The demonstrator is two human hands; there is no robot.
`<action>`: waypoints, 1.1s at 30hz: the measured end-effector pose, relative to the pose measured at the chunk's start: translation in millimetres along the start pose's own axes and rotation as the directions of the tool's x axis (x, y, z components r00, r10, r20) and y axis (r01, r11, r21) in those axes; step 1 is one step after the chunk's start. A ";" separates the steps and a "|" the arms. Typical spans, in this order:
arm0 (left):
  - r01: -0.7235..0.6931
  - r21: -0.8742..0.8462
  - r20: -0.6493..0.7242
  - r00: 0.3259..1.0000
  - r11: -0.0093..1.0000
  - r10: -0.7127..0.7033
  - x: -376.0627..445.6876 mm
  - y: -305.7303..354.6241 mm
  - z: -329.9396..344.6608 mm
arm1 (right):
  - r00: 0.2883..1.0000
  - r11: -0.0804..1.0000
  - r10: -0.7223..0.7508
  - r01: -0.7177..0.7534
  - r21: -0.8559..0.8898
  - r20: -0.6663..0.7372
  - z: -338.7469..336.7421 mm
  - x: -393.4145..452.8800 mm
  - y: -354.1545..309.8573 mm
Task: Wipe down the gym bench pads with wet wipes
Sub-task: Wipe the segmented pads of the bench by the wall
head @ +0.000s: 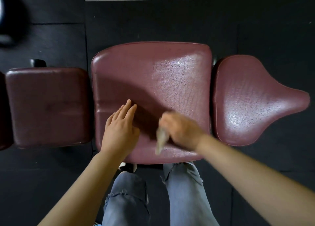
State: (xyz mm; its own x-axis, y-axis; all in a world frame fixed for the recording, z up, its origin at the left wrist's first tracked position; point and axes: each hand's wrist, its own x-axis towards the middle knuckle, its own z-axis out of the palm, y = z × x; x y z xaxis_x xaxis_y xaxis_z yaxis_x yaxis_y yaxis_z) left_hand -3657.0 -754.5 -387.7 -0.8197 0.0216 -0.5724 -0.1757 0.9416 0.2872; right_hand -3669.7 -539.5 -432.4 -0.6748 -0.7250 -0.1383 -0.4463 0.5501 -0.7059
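Right hand [180, 130] blurred, closed on wipe [161, 137], on near edge of middle pad [136, 67]. Left hand [120, 128] flat, open, empty, braced on same pad. Sheen on middle pad's right half and right pad [252, 98] suggests wiped; left pad [47, 106] dull, likely left.

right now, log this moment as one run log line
step: wiping middle bench pad | right hand: clutching wet wipe, motion-blurred | left hand: flat on pad | right pad: glossy

no legible text or labels (pads [151, 82] plain)
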 end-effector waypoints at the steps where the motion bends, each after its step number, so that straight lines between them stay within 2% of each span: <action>1: -0.005 0.007 0.004 1.000 1.000 0.004 0.7 -1.3 0.4 | 0.994 0.998 0.049 -0.051 -0.020 -0.093 -20.0 26.7 20.9; 3: -0.013 0.033 0.020 1.000 0.999 0.013 0.6 -2.4 2.2 | 0.958 0.970 0.145 -0.187 -0.157 -0.246 -58.7 78.3 58.4; 5: -0.015 0.060 0.027 1.000 0.998 0.013 0.7 -0.6 3.2 | 0.894 0.919 0.262 -0.346 -0.190 -0.363 -89.7 114.8 84.9; 8: -0.011 0.083 0.038 0.999 0.997 0.008 0.2 1.8 5.7 | 0.749 0.833 0.455 -0.549 -0.068 -0.482 -95.8 130.6 88.4; 9: -0.005 0.081 0.043 0.999 0.997 0.002 -0.2 2.7 6.2 | 0.724 0.821 0.481 -0.569 -0.034 -0.494 -85.3 122.3 81.3; 10: 0.002 0.080 0.050 0.999 0.997 -0.006 -0.9 3.7 6.4 | 0.742 0.831 0.477 -0.555 -0.033 -0.471 -67.0 105.6 71.4; 13: 0.012 0.084 0.059 0.998 0.996 -0.017 0.0 5.0 5.2 | 0.885 0.916 0.369 -0.398 -0.053 -0.284 1.5 31.0 13.9; 14: 0.011 0.085 0.061 0.998 0.996 -0.016 0.8 5.4 4.1 | 0.901 0.926 0.363 -0.378 -0.021 -0.237 18.6 6.0 -4.4; 16: 0.003 0.094 0.068 0.998 0.996 -0.010 2.5 5.0 2.3 | 0.901 0.921 0.387 -0.386 0.048 -0.195 37.3 -28.9 -31.8; 19: -0.003 0.101 0.074 0.997 0.995 -0.004 2.3 5.2 0.1 | 0.874 0.896 0.444 -0.436 0.082 -0.199 40.3 -38.6 -45.2; 24: -0.010 0.109 0.079 0.997 0.994 0.002 2.0 5.0 -1.1 | 0.877 0.895 0.426 -0.444 -0.037 -0.222 36.8 -24.9 -31.6; 28: -0.022 0.098 0.077 0.997 0.995 0.014 1.0 5.1 -2.6 | 0.932 0.948 0.311 -0.317 -0.003 -0.186 46.8 -47.3 -41.0; 30: -0.027 0.096 0.072 0.997 0.995 0.020 1.3 3.6 -2.8 | 0.983 0.988 0.153 -0.154 -0.003 -0.100 45.1 -58.0 -39.8; 32: -0.032 0.097 0.063 0.998 0.995 0.026 1.7 1.2 -1.6 | 0.999 0.999 0.031 -0.031 -0.018 -0.033 25.5 -50.0 -17.7; 33: -0.035 0.099 0.061 0.998 0.994 0.029 1.7 0.2 -1.1 | 0.998 0.999 0.047 -0.048 -0.015 -0.045 11.2 -38.9 1.1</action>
State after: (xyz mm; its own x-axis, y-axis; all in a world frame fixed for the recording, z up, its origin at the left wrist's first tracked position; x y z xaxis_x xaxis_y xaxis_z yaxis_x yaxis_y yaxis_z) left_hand -3659.0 -754.7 -387.7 -0.7895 0.0695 -0.6098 -0.0919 0.9690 0.2294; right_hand -3637.4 -515.3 -435.6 -0.7210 -0.6787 -0.1398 -0.4221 0.5901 -0.6882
